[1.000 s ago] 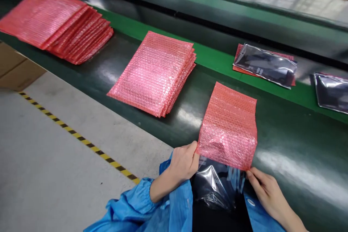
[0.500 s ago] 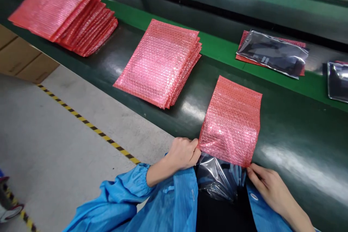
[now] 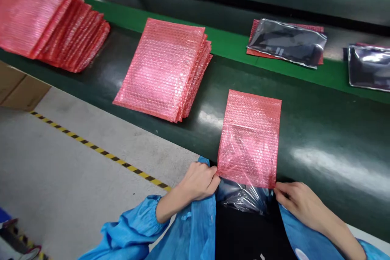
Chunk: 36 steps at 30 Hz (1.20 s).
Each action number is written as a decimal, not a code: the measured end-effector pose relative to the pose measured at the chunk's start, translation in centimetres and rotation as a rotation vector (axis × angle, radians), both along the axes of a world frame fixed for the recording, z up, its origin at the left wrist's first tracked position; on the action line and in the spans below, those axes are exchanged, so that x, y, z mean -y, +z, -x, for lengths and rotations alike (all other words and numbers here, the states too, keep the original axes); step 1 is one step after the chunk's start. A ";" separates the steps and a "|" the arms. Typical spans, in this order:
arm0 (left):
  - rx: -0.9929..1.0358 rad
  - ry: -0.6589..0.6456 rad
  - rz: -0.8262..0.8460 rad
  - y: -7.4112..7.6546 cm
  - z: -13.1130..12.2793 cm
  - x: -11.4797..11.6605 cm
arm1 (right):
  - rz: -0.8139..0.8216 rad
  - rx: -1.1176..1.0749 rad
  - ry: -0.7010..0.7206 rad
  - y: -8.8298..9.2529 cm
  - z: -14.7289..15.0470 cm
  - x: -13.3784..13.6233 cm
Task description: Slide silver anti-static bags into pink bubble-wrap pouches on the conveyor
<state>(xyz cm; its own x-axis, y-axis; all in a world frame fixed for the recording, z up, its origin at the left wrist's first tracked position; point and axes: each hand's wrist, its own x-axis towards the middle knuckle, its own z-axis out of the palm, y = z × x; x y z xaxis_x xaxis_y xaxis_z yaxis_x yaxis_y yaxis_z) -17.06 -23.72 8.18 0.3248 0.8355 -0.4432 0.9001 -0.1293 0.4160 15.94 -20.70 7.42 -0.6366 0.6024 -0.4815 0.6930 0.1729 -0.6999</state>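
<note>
A pink bubble-wrap bag (image 3: 251,134) lies at the front edge of the green work surface. My left hand (image 3: 199,180) pinches its near left corner, and my right hand (image 3: 297,201) pinches the near right corner. From the bag's near edge sticks out a clear, shiny plastic sleeve (image 3: 243,199), close to my body. A dark shape shows faintly through the pink bubble wrap. Left of this bag sits a stack of pink bubble bags (image 3: 161,69).
A larger fanned pile of pink bags (image 3: 45,24) lies at the far left. Dark items in clear sleeves (image 3: 286,42) rest on pink bags along the green strip at the back right. Cardboard boxes (image 3: 21,89) and yellow-black floor tape (image 3: 100,150) show below left.
More of the clear sleeve is inside the pink bag, and less sticks out at the near edge. Both hands still hold the corners. The camera view has shifted somewhat.
</note>
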 end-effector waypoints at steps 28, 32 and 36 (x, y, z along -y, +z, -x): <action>0.781 0.103 0.095 22.3 3.6 -19.0 | -0.374 -0.615 -0.668 21.7 1.4 -18.7; 0.836 0.039 0.301 21.4 2.6 -21.9 | -0.222 -0.542 -0.611 21.3 2.0 -20.6; 1.021 0.039 0.342 21.4 2.2 -23.8 | -0.241 -0.618 -0.627 21.3 2.0 -21.5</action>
